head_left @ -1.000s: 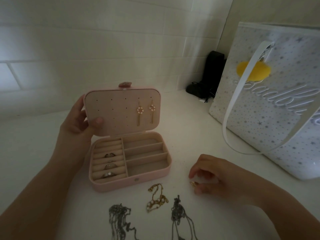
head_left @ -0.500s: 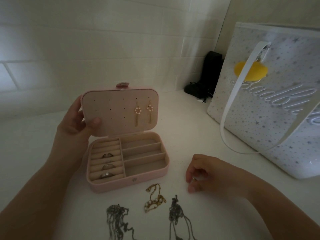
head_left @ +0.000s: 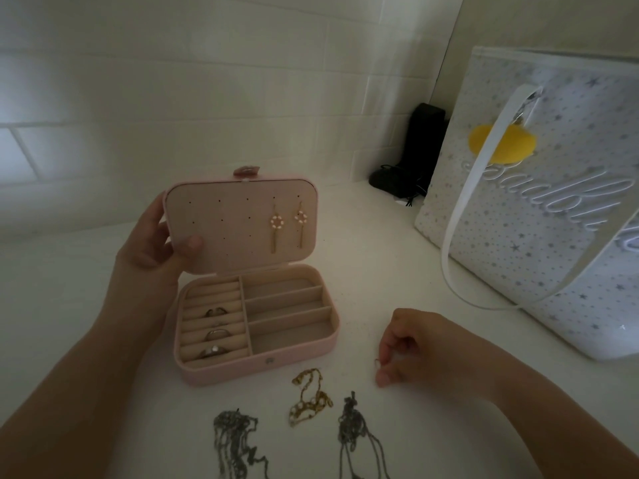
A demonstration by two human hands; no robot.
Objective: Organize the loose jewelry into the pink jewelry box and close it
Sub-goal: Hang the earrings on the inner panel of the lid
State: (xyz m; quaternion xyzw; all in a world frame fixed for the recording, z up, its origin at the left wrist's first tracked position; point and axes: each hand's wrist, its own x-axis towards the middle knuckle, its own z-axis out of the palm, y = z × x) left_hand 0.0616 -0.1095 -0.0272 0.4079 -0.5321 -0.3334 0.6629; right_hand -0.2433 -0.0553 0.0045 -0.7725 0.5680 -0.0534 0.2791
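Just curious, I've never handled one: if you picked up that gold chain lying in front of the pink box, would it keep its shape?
Probably not. The gold chain lies in a loose crumpled heap of fine links, so it would likely go limp and dangle. It looks light, and pushed, it would probably bunch or drag, not roll.

I see the pink jewelry box [head_left: 256, 361] open, lid upright, two drop earrings [head_left: 287, 226] pinned inside it and three rings [head_left: 214, 331] in its left slots; a gold chain [head_left: 309, 397] and two dark chains [head_left: 235, 440] lie loose before it.
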